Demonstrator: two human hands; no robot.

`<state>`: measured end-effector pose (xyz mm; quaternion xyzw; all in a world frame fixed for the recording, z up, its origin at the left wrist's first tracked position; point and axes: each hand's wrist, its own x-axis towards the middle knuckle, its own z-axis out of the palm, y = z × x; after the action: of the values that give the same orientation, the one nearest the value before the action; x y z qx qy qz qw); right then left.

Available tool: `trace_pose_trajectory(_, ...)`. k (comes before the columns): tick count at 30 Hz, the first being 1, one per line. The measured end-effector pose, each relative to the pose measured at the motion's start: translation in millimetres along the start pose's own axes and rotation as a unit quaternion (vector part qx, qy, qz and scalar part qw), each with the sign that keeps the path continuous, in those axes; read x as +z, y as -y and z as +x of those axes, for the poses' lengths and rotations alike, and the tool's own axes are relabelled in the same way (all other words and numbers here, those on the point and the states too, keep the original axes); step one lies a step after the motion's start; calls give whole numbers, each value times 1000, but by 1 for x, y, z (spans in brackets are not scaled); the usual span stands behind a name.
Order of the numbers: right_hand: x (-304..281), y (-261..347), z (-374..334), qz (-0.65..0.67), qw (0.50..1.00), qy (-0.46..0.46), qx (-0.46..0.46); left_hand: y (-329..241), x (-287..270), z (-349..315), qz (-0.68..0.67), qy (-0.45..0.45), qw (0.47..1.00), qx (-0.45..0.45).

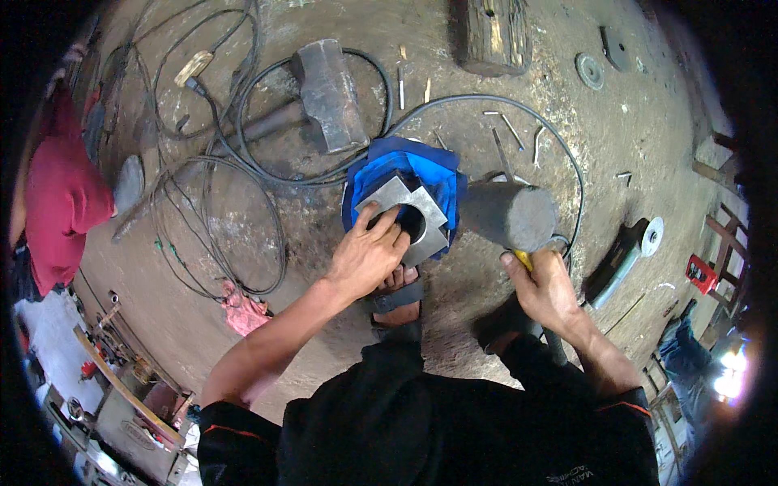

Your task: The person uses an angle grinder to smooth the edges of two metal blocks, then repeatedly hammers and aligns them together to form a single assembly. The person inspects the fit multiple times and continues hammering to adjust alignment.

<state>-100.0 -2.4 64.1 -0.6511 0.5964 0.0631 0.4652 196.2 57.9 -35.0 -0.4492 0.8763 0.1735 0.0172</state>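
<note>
My left hand (371, 257) grips a notched grey metal block (433, 217), its fingers at the edge of the block's round hole. The block sits tilted on a blue-and-black padded piece (385, 166), just beyond my left foot. My right hand (547, 290) is closed round the yellow-and-black handle of a mallet. The mallet's thick, dark cylindrical head (519, 217) is just right of the block. How far the head is above the floor I cannot tell.
A large sledgehammer (332, 97) lies beyond the block among looped black cables (279, 174). A wooden block (494, 36) stands at the far side. An angle grinder (622, 263) lies at right, a pink rag (243, 309) at left. Another person in red (69, 190) is at far left.
</note>
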Motion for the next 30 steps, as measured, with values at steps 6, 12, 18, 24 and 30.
trace_pose_trajectory(6, -24, 34, -17, 59, 997, -20, -48, 11, -27, -1, -35, 2, 999, -5)
trace_pose_trajectory(12, -27, 37, -50, -28, 954, -196, -225, 10, -59, -10, -92, 72, 993, 5)
trace_pose_trajectory(18, -36, 39, 15, -27, 987, 154, -48, 10, -85, -1, -94, 98, 988, 72)
trace_pose_trajectory(24, -91, 58, 30, 248, 968, -40, 14, 27, -99, 15, -173, 287, 931, 142)
trace_pose_trajectory(30, -102, 26, 38, 287, 949, -130, 6, 34, -114, 27, -274, 232, 932, 43)
